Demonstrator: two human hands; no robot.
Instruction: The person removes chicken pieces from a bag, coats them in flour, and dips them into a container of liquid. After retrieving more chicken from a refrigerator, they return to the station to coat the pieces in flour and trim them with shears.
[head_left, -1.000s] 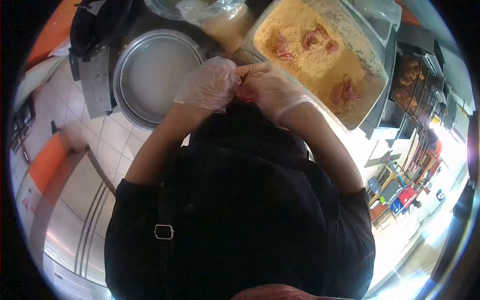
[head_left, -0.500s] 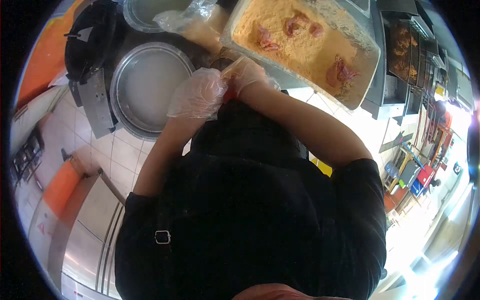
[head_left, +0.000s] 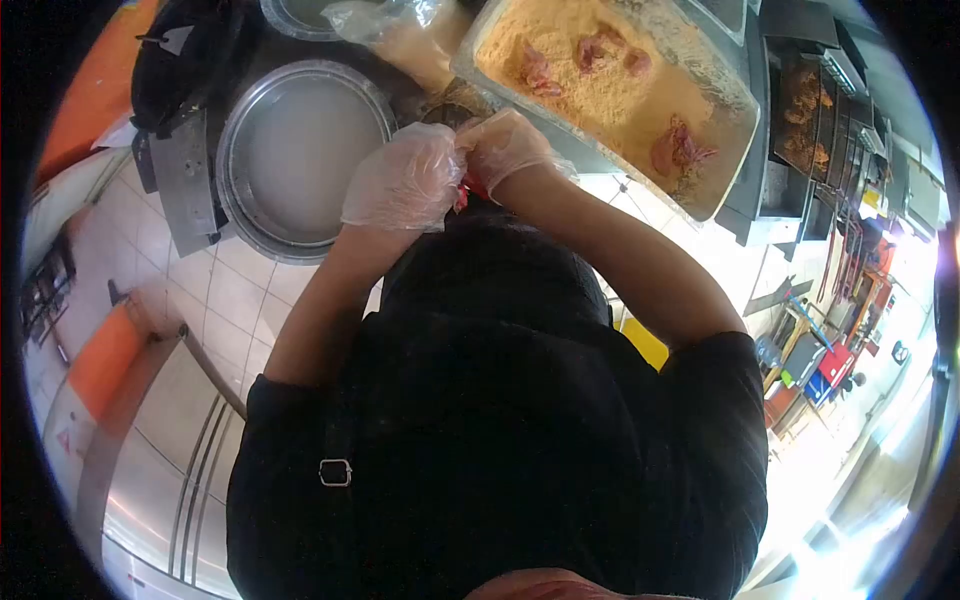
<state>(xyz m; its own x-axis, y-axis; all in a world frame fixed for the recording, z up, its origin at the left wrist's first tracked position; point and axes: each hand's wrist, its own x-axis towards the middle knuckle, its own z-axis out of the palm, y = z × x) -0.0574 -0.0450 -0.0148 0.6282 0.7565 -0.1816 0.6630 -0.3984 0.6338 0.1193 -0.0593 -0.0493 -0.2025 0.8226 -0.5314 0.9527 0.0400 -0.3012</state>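
Observation:
My left hand [head_left: 408,178] and my right hand [head_left: 510,150], both in thin clear plastic gloves, meet at the front edge of the dark counter. Their fingers are closed together around a red, wet-looking piece of raw meat [head_left: 463,195]. Most of it is hidden under the gloves, with a small part hanging below. Right of my hands, a clear tub [head_left: 620,165] holds orange-yellow breading flour [head_left: 570,85]. Several pieces of raw meat [head_left: 683,148] lie on the flour. Left of my hands is a round metal bowl [head_left: 232,190] of cloudy whitish liquid [head_left: 308,155].
Behind my hands lies a clear plastic bag [head_left: 425,50] with pale orange powder. A second round container [head_left: 295,22] stands at the back left, near a black pot [head_left: 185,60]. Far right, a metal rack [head_left: 805,130] holds browned food. Tiled floor [head_left: 235,290] shows below.
The view has shifted slightly. My right hand has turned a little, its fingers now beside my left hand's, and more of the red piece shows below them.

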